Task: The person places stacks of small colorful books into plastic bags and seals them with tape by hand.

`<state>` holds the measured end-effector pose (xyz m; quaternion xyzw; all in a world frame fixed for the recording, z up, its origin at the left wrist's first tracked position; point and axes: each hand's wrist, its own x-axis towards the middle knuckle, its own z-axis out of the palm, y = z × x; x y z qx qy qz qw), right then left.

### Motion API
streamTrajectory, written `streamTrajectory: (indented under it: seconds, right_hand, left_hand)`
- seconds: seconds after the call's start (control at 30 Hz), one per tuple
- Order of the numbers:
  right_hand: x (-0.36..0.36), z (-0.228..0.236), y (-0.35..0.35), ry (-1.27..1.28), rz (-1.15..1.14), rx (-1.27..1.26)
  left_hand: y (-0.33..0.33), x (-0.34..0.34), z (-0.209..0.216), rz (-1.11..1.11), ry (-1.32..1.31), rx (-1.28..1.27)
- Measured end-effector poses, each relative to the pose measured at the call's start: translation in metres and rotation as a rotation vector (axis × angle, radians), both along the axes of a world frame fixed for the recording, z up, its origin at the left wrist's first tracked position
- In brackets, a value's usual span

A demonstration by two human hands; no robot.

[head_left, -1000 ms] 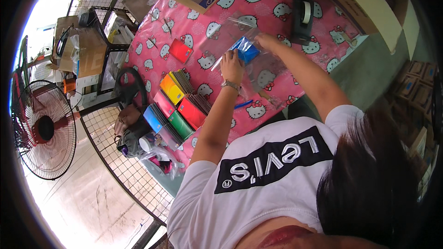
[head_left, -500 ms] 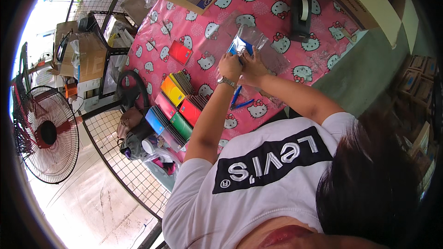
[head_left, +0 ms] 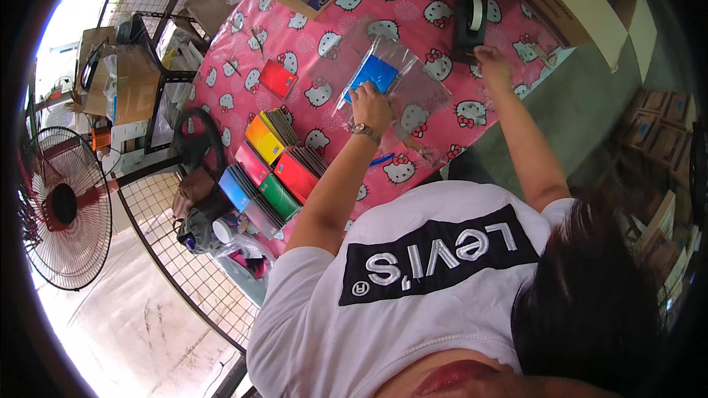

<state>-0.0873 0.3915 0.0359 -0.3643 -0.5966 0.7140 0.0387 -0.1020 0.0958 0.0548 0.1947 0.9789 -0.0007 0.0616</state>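
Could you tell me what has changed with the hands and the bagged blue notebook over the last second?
The clear bag with the blue notebook, held up in both hands before, now lies on the pink tablecloth. The left hand rests on it. The right hand has let go and reached out to the black tape dispenser. The stacks of coloured notebooks and the red notebook stayed put.

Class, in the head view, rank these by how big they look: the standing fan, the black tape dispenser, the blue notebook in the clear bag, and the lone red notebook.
Largest to smallest:
1. standing fan
2. black tape dispenser
3. blue notebook and red notebook: they look alike, so unranked.
The fan sits at the bent rim.
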Motion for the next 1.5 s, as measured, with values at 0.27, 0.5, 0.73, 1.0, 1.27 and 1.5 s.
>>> streamTrajectory:
  seconds: [0.27,0.5,0.73,1.0,1.27,1.5]
  right_hand:
    - [0.037,-0.010,-0.040,0.239,-0.268,-0.513]
    - [-0.035,0.018,-0.114,0.020,0.756,-0.683]
    - [-0.139,0.014,-0.176,0.461,1.899,0.813]
    - [-0.127,0.031,-0.188,0.278,1.805,1.204]
    - [-0.030,-0.025,-0.134,-0.194,0.886,0.236]
    - [0.018,0.053,-0.172,-0.133,0.686,-0.479]
  left_hand:
    - [-0.014,0.009,-0.025,-0.005,0.173,-0.148]
    - [-0.020,0.013,-0.030,0.028,0.330,0.050]
    - [-0.011,0.022,-0.031,0.117,0.281,0.211]
    - [-0.015,0.031,-0.022,0.209,0.250,0.242]
    - [-0.059,0.009,-0.006,0.508,0.194,0.301]
    - [-0.116,-0.041,-0.014,0.641,-0.521,1.060]
